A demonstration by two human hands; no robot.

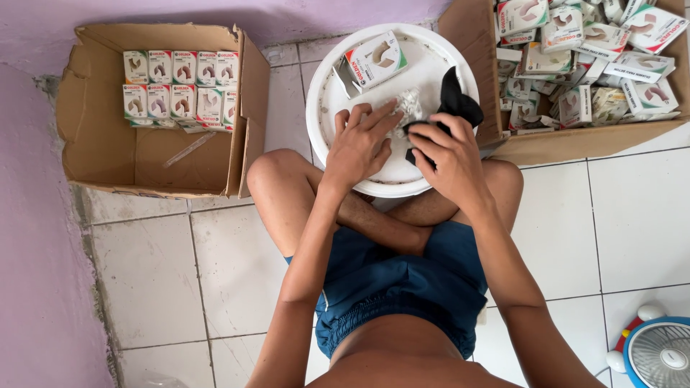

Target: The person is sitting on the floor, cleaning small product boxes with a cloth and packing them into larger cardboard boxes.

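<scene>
1. Soft, even daylight fills my view; the glossy white floor tiles (632,215) look bright without harsh glare.
2. My hands throw only faint shadows onto the round white plastic lid (327,100).
3. Everything is sharp, with slight wide-angle bending at the edges.

— What's the room like?
— White tiled floor (632,215) with dark grout, lilac wall (36,215) scuffed at its base. A small blue fan (658,352) sits in the corner. Soft daylight.
</scene>
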